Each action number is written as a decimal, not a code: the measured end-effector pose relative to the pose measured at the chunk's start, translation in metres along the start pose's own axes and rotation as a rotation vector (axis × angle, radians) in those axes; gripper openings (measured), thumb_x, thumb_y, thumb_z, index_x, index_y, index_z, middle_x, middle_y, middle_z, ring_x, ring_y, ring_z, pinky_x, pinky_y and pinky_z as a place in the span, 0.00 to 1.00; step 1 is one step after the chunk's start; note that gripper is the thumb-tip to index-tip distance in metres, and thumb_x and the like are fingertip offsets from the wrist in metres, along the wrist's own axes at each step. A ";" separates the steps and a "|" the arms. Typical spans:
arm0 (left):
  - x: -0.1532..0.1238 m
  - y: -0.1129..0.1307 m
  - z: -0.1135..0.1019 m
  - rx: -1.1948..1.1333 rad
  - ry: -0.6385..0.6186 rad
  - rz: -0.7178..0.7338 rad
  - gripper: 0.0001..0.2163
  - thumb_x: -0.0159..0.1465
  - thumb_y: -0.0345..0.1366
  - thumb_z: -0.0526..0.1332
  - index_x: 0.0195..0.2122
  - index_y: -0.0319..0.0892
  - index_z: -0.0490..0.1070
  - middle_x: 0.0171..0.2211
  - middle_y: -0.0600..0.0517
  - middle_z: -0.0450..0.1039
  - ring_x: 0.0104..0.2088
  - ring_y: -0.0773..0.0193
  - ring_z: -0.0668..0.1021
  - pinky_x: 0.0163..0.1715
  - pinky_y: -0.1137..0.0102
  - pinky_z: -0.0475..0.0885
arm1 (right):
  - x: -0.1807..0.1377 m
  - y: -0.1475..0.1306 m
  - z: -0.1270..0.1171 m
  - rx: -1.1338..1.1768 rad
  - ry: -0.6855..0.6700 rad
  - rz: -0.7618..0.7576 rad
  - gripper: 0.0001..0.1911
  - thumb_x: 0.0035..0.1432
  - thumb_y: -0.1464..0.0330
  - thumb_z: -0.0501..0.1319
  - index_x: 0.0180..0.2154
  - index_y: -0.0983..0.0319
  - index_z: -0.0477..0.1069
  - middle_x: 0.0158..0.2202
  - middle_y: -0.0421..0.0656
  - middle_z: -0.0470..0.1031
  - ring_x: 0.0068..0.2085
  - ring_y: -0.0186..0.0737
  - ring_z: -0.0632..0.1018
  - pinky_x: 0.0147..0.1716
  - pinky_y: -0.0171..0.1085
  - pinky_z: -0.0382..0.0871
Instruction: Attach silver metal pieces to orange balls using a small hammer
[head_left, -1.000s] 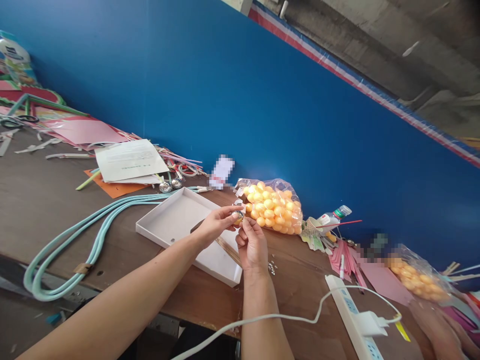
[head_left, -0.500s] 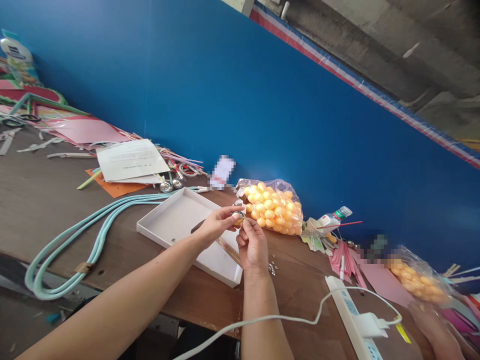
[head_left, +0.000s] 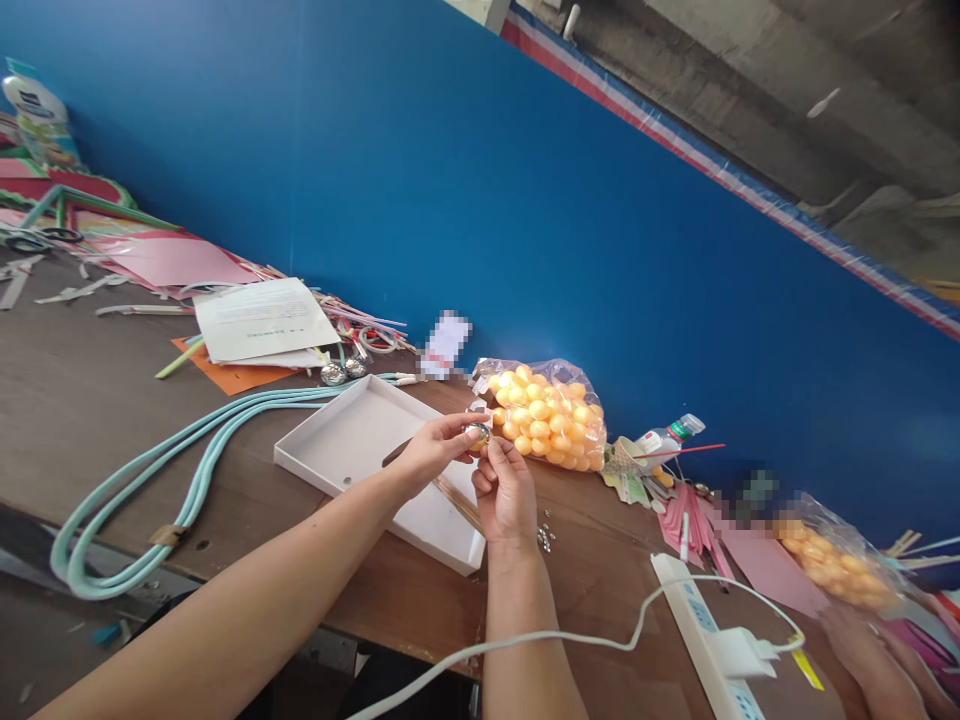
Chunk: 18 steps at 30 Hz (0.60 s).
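A shiny silver ball [head_left: 478,434] is gripped between the thumb and fingers of my left hand [head_left: 433,455], above the right edge of a shallow white box lid [head_left: 360,415]. Against the ball's right side, the thumb and forefinger of my right hand [head_left: 507,490] are pinched together; whatever is between them is too small to make out. Brown cords [head_left: 456,498] run across the lid beneath my hands. Just right of my right wrist, several tiny silver pieces [head_left: 544,538] lie on the brown table [head_left: 600,540].
Behind my hands stands a clear bag of orange balls [head_left: 547,412]. Looped light-blue cords [head_left: 202,460] lie left, near two silver balls [head_left: 343,371] and papers [head_left: 266,322]. A power strip [head_left: 697,620] with a white cable is at right. Another person's hand [head_left: 862,645] rests at far right.
My hands and the silver ball stay almost still. At the far right, the other person's hand has shifted slightly.
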<state>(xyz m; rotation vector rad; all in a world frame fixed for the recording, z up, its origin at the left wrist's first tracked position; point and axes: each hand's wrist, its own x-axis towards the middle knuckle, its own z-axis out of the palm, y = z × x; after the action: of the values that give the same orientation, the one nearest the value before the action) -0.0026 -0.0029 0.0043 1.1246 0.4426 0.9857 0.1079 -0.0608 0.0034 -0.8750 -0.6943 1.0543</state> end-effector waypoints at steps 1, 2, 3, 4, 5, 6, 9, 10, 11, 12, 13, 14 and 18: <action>0.000 0.000 0.000 0.000 0.000 0.001 0.22 0.55 0.45 0.66 0.49 0.41 0.73 0.39 0.47 0.75 0.34 0.65 0.75 0.38 0.67 0.69 | 0.000 0.000 0.000 -0.006 0.002 -0.002 0.11 0.47 0.65 0.69 0.32 0.62 0.71 0.25 0.35 0.66 0.20 0.23 0.57 0.16 0.26 0.50; 0.000 -0.001 0.000 0.000 -0.001 0.003 0.21 0.55 0.45 0.66 0.48 0.41 0.74 0.39 0.47 0.75 0.34 0.65 0.75 0.37 0.67 0.69 | 0.000 0.000 0.000 -0.014 0.005 -0.004 0.11 0.47 0.65 0.69 0.32 0.62 0.71 0.25 0.35 0.66 0.20 0.23 0.57 0.16 0.26 0.51; 0.001 -0.001 -0.001 0.000 -0.001 0.006 0.21 0.55 0.45 0.66 0.48 0.41 0.74 0.39 0.47 0.75 0.34 0.64 0.75 0.37 0.67 0.69 | 0.000 0.000 0.000 -0.020 0.008 -0.004 0.11 0.47 0.65 0.69 0.32 0.62 0.71 0.25 0.35 0.66 0.20 0.23 0.57 0.16 0.26 0.51; 0.001 -0.002 -0.001 0.001 -0.001 0.008 0.21 0.55 0.45 0.66 0.48 0.41 0.74 0.40 0.47 0.75 0.34 0.64 0.75 0.37 0.68 0.69 | 0.000 -0.001 0.001 -0.024 0.010 -0.004 0.11 0.47 0.64 0.69 0.32 0.61 0.71 0.25 0.35 0.66 0.20 0.23 0.57 0.16 0.26 0.51; 0.001 -0.002 -0.001 0.003 -0.002 0.009 0.22 0.55 0.45 0.66 0.48 0.41 0.74 0.40 0.46 0.75 0.35 0.64 0.75 0.37 0.68 0.69 | 0.000 -0.001 0.001 -0.024 0.012 -0.002 0.11 0.47 0.64 0.69 0.32 0.61 0.71 0.25 0.35 0.66 0.20 0.23 0.57 0.16 0.26 0.51; 0.001 -0.001 -0.001 0.006 -0.003 0.010 0.22 0.55 0.45 0.66 0.48 0.41 0.74 0.40 0.46 0.75 0.35 0.64 0.75 0.37 0.68 0.69 | 0.000 -0.001 0.001 -0.023 0.015 0.001 0.11 0.46 0.65 0.69 0.32 0.61 0.71 0.25 0.34 0.66 0.20 0.23 0.57 0.16 0.26 0.50; 0.001 0.000 0.000 0.024 -0.005 0.012 0.22 0.55 0.46 0.66 0.49 0.41 0.73 0.41 0.46 0.75 0.35 0.64 0.75 0.37 0.68 0.70 | -0.001 -0.002 0.002 -0.018 0.022 0.008 0.12 0.45 0.65 0.70 0.31 0.61 0.71 0.24 0.34 0.65 0.20 0.23 0.58 0.16 0.26 0.50; 0.001 0.000 0.000 0.030 -0.006 0.015 0.22 0.55 0.46 0.66 0.49 0.41 0.73 0.41 0.46 0.75 0.36 0.64 0.75 0.38 0.68 0.70 | -0.001 -0.002 0.002 -0.016 0.022 0.009 0.12 0.45 0.66 0.70 0.31 0.61 0.71 0.24 0.33 0.65 0.20 0.23 0.58 0.16 0.25 0.50; 0.001 0.000 0.000 0.038 -0.007 0.019 0.22 0.55 0.46 0.65 0.49 0.40 0.73 0.42 0.46 0.75 0.36 0.64 0.75 0.38 0.68 0.70 | -0.001 -0.002 0.002 -0.014 0.021 0.008 0.11 0.45 0.66 0.70 0.31 0.62 0.71 0.23 0.33 0.64 0.20 0.23 0.58 0.16 0.25 0.51; 0.000 0.000 0.000 0.045 -0.007 0.023 0.22 0.55 0.46 0.65 0.49 0.40 0.73 0.42 0.46 0.75 0.36 0.64 0.75 0.38 0.68 0.70 | -0.001 -0.003 0.002 -0.012 0.019 0.007 0.11 0.45 0.66 0.70 0.31 0.62 0.71 0.23 0.33 0.64 0.20 0.23 0.58 0.16 0.25 0.51; 0.000 0.000 0.000 0.052 -0.007 0.027 0.22 0.56 0.46 0.65 0.49 0.40 0.73 0.42 0.46 0.75 0.36 0.64 0.75 0.38 0.68 0.70 | -0.001 -0.003 0.002 -0.011 0.018 0.006 0.11 0.45 0.66 0.70 0.31 0.62 0.71 0.23 0.33 0.64 0.20 0.23 0.58 0.16 0.25 0.51; 0.001 0.000 -0.001 0.057 -0.008 0.031 0.22 0.56 0.46 0.65 0.49 0.41 0.73 0.42 0.46 0.75 0.36 0.63 0.75 0.38 0.68 0.70 | -0.001 -0.003 0.002 -0.012 0.018 0.004 0.11 0.45 0.66 0.70 0.31 0.62 0.71 0.23 0.33 0.64 0.20 0.23 0.58 0.16 0.25 0.51; 0.001 -0.001 -0.001 0.068 -0.006 0.046 0.22 0.55 0.46 0.65 0.48 0.41 0.74 0.40 0.47 0.75 0.35 0.64 0.74 0.37 0.68 0.69 | -0.001 -0.003 0.003 -0.041 0.021 -0.016 0.11 0.45 0.65 0.70 0.30 0.62 0.71 0.22 0.33 0.65 0.20 0.23 0.59 0.16 0.25 0.54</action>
<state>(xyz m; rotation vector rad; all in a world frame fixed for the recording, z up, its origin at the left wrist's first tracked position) -0.0024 -0.0019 0.0037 1.2030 0.4501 1.0134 0.1063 -0.0621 0.0075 -0.9132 -0.7063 1.0187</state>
